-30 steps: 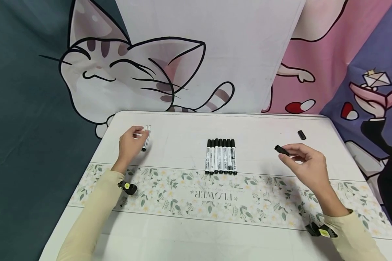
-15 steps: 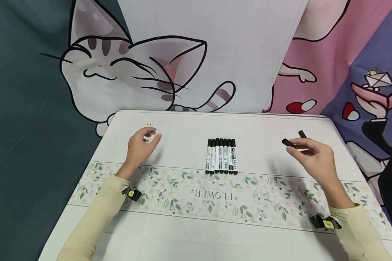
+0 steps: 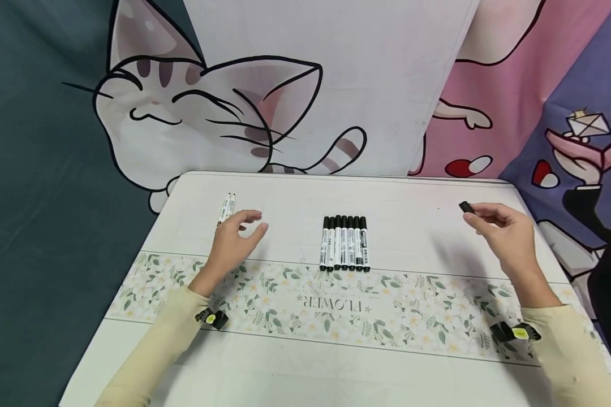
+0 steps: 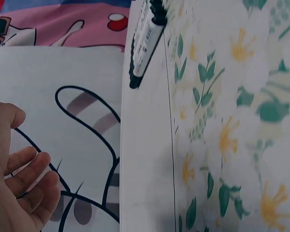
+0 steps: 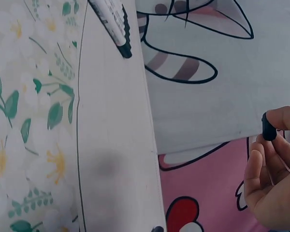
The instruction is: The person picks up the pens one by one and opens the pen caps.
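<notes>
Two uncapped white markers [image 3: 226,208] lie side by side at the back left in the head view, tips facing away; my left hand [image 3: 233,240] overlaps their near ends. In the left wrist view that hand [image 4: 24,179] holds nothing, its fingers loosely bent and the thumb apart. On the right, my right hand [image 3: 506,234] pinches a small black marker cap [image 3: 466,207] between thumb and fingertips, raised over the table. The right wrist view shows this cap [image 5: 268,127] too. A second dark cap [image 5: 157,229] peeks in at that view's bottom edge.
A row of several capped white markers [image 3: 344,243] with black caps lies mid-table. A flowered band [image 3: 331,308] crosses the white table mat [image 3: 305,367]. Behind the far edge hangs a cartoon-printed cloth [image 3: 387,85].
My left hand has drawn away from the two uncapped markers, toward the right and nearer me. My right hand has carried the pinched cap right and farther back, over where the second cap lay.
</notes>
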Tool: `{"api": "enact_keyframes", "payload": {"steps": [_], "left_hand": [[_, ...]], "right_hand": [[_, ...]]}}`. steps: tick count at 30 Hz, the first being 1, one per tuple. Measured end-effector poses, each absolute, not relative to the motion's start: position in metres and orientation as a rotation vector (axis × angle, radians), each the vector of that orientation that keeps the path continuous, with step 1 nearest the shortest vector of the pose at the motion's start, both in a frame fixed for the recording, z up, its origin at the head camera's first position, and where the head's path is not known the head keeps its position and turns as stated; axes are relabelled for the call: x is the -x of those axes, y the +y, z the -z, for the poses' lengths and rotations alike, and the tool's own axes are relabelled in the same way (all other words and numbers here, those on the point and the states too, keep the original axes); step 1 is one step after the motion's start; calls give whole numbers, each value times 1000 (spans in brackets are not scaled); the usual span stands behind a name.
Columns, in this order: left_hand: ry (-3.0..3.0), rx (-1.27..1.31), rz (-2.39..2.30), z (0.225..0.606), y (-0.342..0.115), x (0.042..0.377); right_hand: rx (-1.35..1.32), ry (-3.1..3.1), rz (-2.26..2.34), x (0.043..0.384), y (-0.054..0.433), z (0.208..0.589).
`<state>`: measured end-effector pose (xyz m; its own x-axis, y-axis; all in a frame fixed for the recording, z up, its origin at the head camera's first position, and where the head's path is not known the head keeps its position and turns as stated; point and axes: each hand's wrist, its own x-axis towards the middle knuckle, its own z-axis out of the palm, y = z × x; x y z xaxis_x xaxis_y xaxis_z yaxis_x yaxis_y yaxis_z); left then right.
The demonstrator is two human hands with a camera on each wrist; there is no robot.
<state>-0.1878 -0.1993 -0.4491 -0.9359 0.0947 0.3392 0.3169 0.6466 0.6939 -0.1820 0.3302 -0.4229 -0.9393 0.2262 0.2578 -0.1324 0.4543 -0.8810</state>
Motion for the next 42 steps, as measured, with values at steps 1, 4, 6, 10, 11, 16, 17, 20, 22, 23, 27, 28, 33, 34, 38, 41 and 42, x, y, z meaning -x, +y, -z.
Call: {"api": "enact_keyframes", "payload": {"steps": [1,4,6,10,11,16,17,20,22,23,27,28,33,34,38,41,42], "left_hand": [[-2595,346,1175,449,-198,186],[-2599,392,1186,449,-193,181],[-2607,412,1185,448,-190,178],[-2628,426,1182,447,-184,174],[-2631,427,1178,447,-183,174],[-2637,449,1171,448,-175,169],[-2639,455,1170,448,-175,168],[-2646,476,1168,447,-172,165],[-2653,489,1167,447,-171,162],[-2657,494,1167,447,-170,162],[-2657,509,1160,447,-168,160],[-2656,508,1162,448,-168,159],[-2663,499,1170,451,-165,156],[-2664,499,1174,452,-164,156],[-2665,502,1196,455,-161,154],[-2669,498,1208,457,-159,153],[-2671,496,1212,458,-158,153]], "right_hand": [[95,-2365,-1497,184,333,423],[145,-2328,-1567,192,340,424],[186,-2288,-1639,197,347,425],[267,-2206,-1761,208,360,428],[284,-2190,-1786,211,363,430],[390,-2170,-1854,224,382,435],[419,-2180,-1862,226,385,436],[521,-2225,-1854,235,393,439],[593,-2255,-1842,240,397,441],[629,-2270,-1830,243,398,442],[780,-2328,-1759,253,404,447],[816,-2343,-1738,256,405,448],[942,-2421,-1627,265,413,461],[957,-2426,-1622,266,415,464],[991,-2422,-1626,271,419,477],[986,-2391,-1661,274,420,484],[980,-2383,-1669,274,420,486]]}}
